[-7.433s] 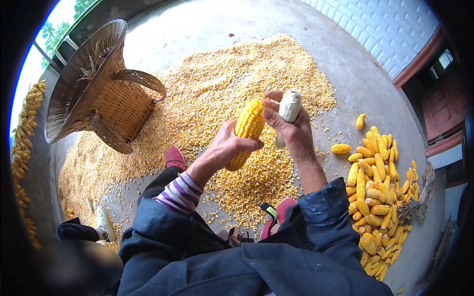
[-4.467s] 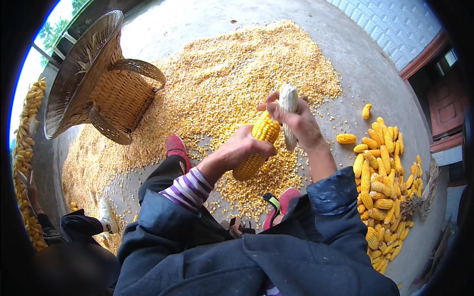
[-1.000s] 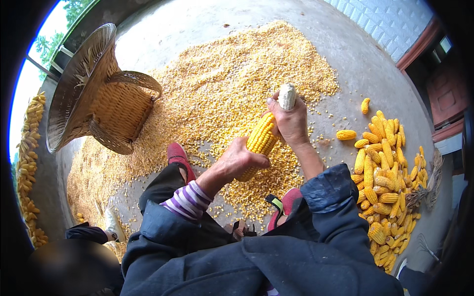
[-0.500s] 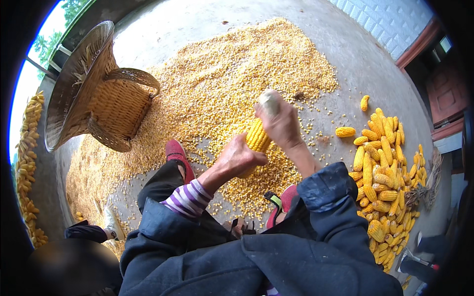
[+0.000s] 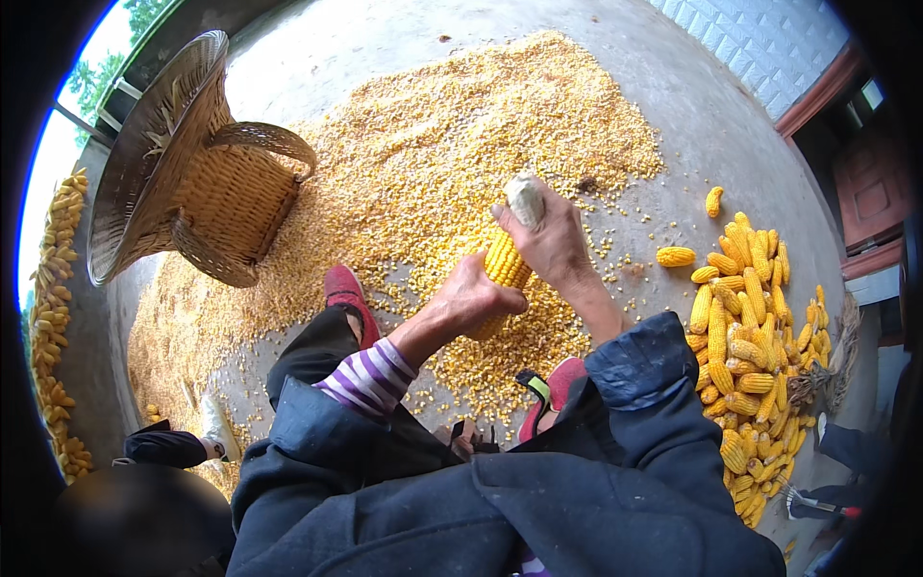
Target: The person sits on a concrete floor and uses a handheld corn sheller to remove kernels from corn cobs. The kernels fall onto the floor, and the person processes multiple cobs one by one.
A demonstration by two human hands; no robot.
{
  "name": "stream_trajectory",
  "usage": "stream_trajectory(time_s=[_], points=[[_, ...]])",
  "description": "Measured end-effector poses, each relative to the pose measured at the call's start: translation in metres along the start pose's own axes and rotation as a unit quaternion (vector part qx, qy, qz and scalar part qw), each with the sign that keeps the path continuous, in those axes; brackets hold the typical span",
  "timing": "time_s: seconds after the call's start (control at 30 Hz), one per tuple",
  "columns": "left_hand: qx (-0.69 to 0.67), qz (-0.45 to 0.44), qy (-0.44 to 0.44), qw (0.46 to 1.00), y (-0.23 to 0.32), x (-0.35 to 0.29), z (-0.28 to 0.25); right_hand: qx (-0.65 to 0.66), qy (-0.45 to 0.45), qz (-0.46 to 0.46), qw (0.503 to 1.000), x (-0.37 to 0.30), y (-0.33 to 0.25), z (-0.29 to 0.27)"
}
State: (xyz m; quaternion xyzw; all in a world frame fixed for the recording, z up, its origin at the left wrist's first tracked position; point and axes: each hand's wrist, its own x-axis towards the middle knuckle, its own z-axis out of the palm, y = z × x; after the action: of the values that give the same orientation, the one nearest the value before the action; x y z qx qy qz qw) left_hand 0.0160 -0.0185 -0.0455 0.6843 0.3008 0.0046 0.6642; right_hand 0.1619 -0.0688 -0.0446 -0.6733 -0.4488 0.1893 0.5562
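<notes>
A yellow ear of corn (image 5: 507,262) slants between my two hands, above the loose kernels. My left hand (image 5: 471,296) is wrapped round its lower part, thumb across it. Closed round a pale, bare corn cob (image 5: 524,200), my right hand (image 5: 558,240) rests against the upper end of the yellow ear. The cob's whitish top sticks up between thumb and fingers; its lower part is hidden by the hand. Directly below, loose corn kernels (image 5: 538,332) lie between my red shoes.
A wide spread of kernels (image 5: 433,144) covers the concrete floor ahead. A wicker basket (image 5: 231,197) lies tipped at the left. Whole ears are heaped at the right (image 5: 755,337) and lined along the far left (image 5: 53,298). Another person's foot (image 5: 219,433) shows at lower left.
My right thumb has lifted and sticks out to the left beside the bare cob, which stands more clearly in view. Both hands keep their hold in nearly the same place.
</notes>
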Motion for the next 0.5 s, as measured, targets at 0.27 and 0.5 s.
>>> stream_trajectory(time_s=[0.27, 0.5], points=[[0.42, 0.151, 0.264, 0.855, 0.006, 0.002, 0.009, 0.287, -0.065, 0.159, 0.942, 0.007, -0.013, -0.013], [0.023, 0.01, 0.065, 0.998, 0.014, -0.002, 0.0, 0.002, 0.079, -0.097, 0.992, 0.0, 0.005, 0.009]])
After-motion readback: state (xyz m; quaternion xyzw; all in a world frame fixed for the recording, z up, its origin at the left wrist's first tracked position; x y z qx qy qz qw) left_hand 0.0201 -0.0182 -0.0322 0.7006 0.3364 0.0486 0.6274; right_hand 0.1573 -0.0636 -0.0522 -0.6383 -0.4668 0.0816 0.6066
